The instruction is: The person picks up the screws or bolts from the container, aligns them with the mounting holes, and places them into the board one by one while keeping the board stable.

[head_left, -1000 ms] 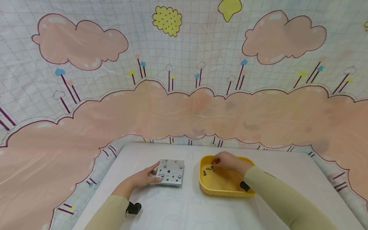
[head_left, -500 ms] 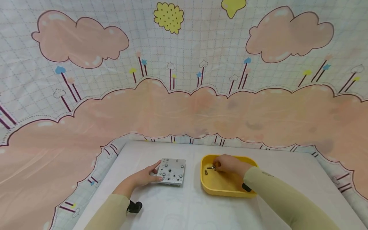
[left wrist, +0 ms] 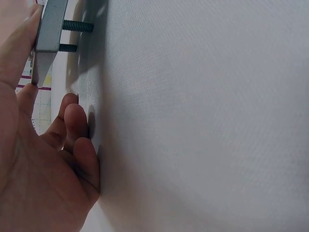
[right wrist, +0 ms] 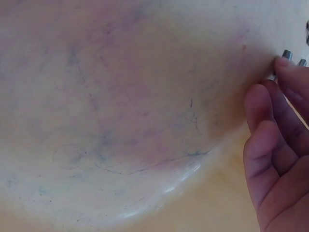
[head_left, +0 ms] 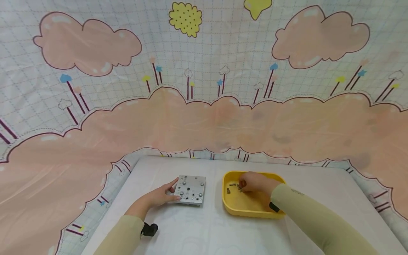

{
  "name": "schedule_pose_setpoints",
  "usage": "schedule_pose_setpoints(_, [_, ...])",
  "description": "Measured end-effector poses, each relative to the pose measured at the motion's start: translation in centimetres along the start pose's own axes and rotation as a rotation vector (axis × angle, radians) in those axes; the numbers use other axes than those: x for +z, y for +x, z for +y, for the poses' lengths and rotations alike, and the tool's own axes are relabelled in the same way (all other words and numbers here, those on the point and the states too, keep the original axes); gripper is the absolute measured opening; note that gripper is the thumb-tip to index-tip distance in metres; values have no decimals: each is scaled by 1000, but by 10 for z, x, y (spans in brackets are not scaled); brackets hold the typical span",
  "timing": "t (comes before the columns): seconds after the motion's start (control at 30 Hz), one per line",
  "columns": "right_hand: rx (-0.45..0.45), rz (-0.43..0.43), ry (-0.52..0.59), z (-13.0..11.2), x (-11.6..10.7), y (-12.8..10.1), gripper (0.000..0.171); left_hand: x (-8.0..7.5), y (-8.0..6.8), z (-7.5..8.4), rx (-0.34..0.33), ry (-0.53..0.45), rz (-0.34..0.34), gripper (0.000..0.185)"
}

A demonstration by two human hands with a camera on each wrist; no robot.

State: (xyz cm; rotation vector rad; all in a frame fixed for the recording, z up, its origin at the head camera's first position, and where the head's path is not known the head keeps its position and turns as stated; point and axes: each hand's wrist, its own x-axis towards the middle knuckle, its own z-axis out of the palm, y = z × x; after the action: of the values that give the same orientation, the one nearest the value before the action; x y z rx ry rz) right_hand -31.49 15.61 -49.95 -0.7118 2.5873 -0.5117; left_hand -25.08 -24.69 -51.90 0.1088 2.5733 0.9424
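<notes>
Screws (head_left: 233,186) in the yellow tray (head_left: 248,212) too small, right hand (head_left: 255,182) partly over them.

Head camera looks forward and down over the white table (head_left: 204,226), taking in both arms from afar. Left wrist camera sits low, tight beside the metal plate (left wrist: 48,29). Right wrist camera presses close inside the yellow tray (right wrist: 120,121), also seen overhead (head_left: 251,211).

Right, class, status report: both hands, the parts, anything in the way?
Left hand grips metal plate. Right hand in yellow tray, fingering screws. Nothing between them.
</notes>
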Motion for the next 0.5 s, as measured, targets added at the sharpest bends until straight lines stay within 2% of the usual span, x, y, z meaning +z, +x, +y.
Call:
schedule_pose_setpoints(0.17, [36,-34,35,-3,-1,-4,11,0,0,0,5,-5,0,96])
schedule_pose_setpoints(0.5, [35,-26,162,1,-2,-2,12,0,-2,1,20,2,11,95])
